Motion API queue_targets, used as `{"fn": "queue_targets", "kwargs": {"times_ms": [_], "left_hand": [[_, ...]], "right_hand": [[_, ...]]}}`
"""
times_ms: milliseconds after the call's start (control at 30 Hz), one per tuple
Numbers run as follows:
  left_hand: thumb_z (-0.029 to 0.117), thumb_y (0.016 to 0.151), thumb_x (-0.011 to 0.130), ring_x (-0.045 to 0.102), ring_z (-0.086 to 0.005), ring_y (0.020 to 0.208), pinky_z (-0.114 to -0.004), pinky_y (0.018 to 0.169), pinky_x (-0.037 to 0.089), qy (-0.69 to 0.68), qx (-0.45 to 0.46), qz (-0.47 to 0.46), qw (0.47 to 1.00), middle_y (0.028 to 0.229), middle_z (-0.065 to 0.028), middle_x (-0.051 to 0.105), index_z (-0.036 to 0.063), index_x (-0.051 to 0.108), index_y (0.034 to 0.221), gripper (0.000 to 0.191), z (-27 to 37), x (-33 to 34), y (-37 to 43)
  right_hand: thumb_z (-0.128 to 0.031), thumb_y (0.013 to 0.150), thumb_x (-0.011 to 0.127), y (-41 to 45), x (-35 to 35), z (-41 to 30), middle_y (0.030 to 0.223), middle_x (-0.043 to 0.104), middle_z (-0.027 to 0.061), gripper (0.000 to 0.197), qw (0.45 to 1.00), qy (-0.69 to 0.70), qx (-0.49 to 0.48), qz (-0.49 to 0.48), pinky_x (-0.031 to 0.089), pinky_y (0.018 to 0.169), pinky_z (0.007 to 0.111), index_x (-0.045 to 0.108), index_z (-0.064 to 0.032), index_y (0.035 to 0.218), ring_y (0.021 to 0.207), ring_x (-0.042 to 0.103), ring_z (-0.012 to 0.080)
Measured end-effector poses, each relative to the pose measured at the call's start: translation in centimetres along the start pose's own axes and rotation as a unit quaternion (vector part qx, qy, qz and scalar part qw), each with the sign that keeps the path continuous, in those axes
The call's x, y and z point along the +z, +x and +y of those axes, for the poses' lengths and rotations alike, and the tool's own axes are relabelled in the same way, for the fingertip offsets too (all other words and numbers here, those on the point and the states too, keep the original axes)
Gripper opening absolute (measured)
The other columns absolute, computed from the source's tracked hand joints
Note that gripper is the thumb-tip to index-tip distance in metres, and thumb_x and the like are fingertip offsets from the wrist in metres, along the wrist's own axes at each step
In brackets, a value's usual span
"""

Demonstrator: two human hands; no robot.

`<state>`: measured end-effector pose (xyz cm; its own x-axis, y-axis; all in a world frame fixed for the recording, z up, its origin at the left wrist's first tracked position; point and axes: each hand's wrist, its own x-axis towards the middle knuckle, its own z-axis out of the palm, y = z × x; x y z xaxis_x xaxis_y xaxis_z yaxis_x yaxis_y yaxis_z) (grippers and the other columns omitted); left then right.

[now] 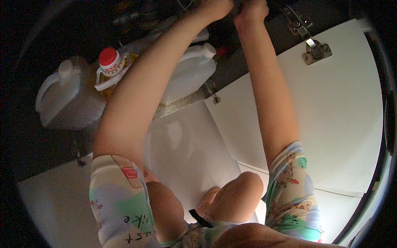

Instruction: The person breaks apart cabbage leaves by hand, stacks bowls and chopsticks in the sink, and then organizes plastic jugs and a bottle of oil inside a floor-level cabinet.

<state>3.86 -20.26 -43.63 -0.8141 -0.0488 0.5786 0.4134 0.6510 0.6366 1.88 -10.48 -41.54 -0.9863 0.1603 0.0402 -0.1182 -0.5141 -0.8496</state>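
Observation:
Both arms reach forward into a dark cabinet. My left hand [217, 7] is at the top edge, its fingers lost in shadow. Close beside it on the right, my right hand [253, 11] is partly cut off by the frame; whether either holds anything cannot be told. Below and left of the hands, a translucent white plastic jug [192, 71] with a white cap stands behind my left forearm. An oil bottle with a red cap [108, 57] and white handle is left of that forearm. A second translucent jug [66, 96] stands farther left.
A white cabinet door [332, 102] with a metal hinge [317, 51] stands open at the right; another door panel [59, 204] is at the lower left. The cabinet floor's front edge [180, 107] runs below the jugs. My bent knees are over the pale floor [183, 148].

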Motion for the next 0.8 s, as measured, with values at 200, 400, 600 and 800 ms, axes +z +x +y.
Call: {"fn": "queue_targets", "kwargs": {"times_ms": [200,400,600,800], "left_hand": [[0.018,0.095,0.049,0.054,-0.0437,0.117,-0.049,0.096,0.044,-0.041,0.058,0.149,0.986,0.121,-0.0279,0.059,-0.0023,0.049,0.134,0.044,-2.6,6.1,3.6],[0.014,0.096,0.05,0.053,-0.0371,0.121,-0.047,0.103,0.044,-0.553,-0.123,-0.063,0.822,0.135,-0.0197,0.052,-0.002,0.046,0.138,0.045,-2.2,5.6,5.9],[0.018,0.101,0.047,0.039,-0.0363,0.134,-0.053,0.108,0.042,-0.893,-0.115,0.001,0.435,0.143,-0.0194,0.042,0.0018,0.035,0.144,0.048,1.7,2.0,1.4],[0.019,0.101,0.046,0.055,-0.033,0.116,-0.05,0.1,0.05,-0.821,-0.173,0.038,0.543,0.127,-0.0174,0.052,0.0008,0.039,0.137,0.041,-0.4,0.4,0.1]], "right_hand": [[-0.034,0.102,0.035,4.1,-0.9,-0.3,0.14,0.049,0.0151,0.052,0.992,0.098,-0.016,-0.076,0.042,0.099,0.04,0.043,-0.0021,0.142,0.118,0.052,0.0318],[-0.042,0.102,0.034,5.4,0.1,0.2,0.138,0.052,0.0142,0.054,0.986,0.147,-0.032,-0.076,0.044,0.101,0.04,0.047,-0.0051,0.139,0.12,0.052,0.0318],[-0.043,0.102,0.034,4.2,-1.0,-0.9,0.132,0.056,0.013,0.051,0.975,0.147,0.059,-0.153,0.047,0.1,0.043,0.053,-0.0066,0.132,0.116,0.055,0.0303],[-0.044,0.102,0.032,7.7,0.3,0.3,0.136,0.054,0.0113,0.053,0.969,0.138,0.021,-0.203,0.044,0.103,0.042,0.049,-0.0066,0.136,0.118,0.052,0.0309]]}}
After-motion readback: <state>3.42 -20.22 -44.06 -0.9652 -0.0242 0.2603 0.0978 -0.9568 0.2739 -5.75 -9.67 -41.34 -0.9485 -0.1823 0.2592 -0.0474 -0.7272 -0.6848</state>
